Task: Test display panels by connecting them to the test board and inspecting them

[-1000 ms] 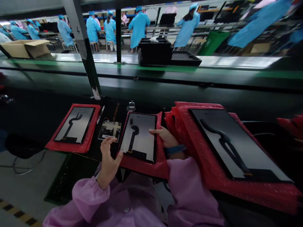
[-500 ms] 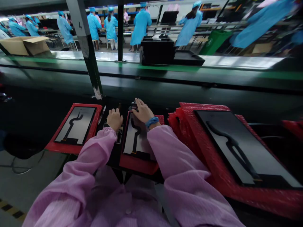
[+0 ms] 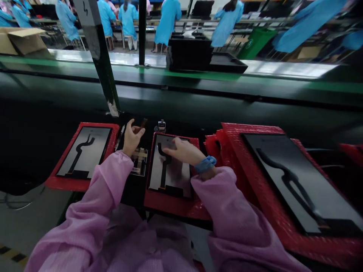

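- The left hand [image 3: 132, 139] pinches a small brown strip [image 3: 144, 122] between finger and thumb.
- The right hand [image 3: 185, 151] is over the middle screen panel [image 3: 170, 174], fingertip and thumb tip apart; I can't tell if it touches.
- That panel lies inside the edges of its red bubble wrap [image 3: 172, 207].
- A black bit of table [image 3: 135, 192] runs between it and the left panel [image 3: 98, 145].
- Black trays [image 3: 190, 54] hold something white [image 3: 189, 34] on top.
- The picture's edge cuts off the cardboard box [image 3: 25, 40]; its inside is hidden.
- The left hand partly hides the circuit board [image 3: 139, 163].
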Available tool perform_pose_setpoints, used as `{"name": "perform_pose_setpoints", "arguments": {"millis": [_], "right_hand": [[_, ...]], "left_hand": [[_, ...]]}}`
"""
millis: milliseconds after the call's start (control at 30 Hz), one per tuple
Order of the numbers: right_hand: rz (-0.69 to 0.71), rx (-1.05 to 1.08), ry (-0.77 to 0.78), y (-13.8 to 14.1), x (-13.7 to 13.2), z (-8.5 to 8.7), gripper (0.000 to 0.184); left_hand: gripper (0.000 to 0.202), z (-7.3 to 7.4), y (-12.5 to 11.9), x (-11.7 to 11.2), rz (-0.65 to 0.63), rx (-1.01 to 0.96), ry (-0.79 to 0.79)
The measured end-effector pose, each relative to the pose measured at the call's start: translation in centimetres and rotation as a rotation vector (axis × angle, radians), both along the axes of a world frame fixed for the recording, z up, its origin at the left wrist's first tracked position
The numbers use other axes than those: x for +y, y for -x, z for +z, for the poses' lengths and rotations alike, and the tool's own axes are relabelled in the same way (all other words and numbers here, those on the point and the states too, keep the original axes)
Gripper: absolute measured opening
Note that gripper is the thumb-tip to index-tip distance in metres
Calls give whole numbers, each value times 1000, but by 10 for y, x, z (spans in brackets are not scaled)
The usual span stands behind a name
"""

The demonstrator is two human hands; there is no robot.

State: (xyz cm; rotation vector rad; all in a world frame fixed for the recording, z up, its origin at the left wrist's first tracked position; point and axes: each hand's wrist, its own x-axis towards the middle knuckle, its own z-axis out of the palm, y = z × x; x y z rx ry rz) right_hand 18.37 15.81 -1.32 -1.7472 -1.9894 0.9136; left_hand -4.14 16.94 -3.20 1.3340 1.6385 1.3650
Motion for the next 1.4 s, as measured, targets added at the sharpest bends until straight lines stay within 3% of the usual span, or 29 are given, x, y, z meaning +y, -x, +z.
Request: {"name": "perform_pose_setpoints", "arguments": {"millis": [100,233,333,433,500,567,867,1100,1233,1400], "right_hand": [[91,145,61,-3,-17,-12,27],[142,377,83,9,-33,-20,11],[129,747,186,16,-45,-21,25],[89,937,251,19,-56,-21,47],[51,961,274,18,-60,-19,61],[11,976,300,17,-61,-18,64],[-20,1086,488,4,-55,-10,38],[84,960,197,6,-55,-17,38],[132,945,164,7,-54,-20,34],[63,991,181,7,-53,-19,35]], "left_hand": [[47,2,-1,2,-84,-161,-45],[19,6,-3,-5,-232,-145,-79],[34,9,-5,-9,-322,-24,-122],[26,14,-7,-12,-449,59,-159],[23,18,-7,-15,-526,113,-160],[25,22,-7,-17,-580,176,-167],[19,24,-8,-23,-685,310,-156],[14,27,-10,-28,-711,672,-113],[17,27,-11,-29,-732,734,-69],[16,29,-13,-30,-725,744,-43]]}}
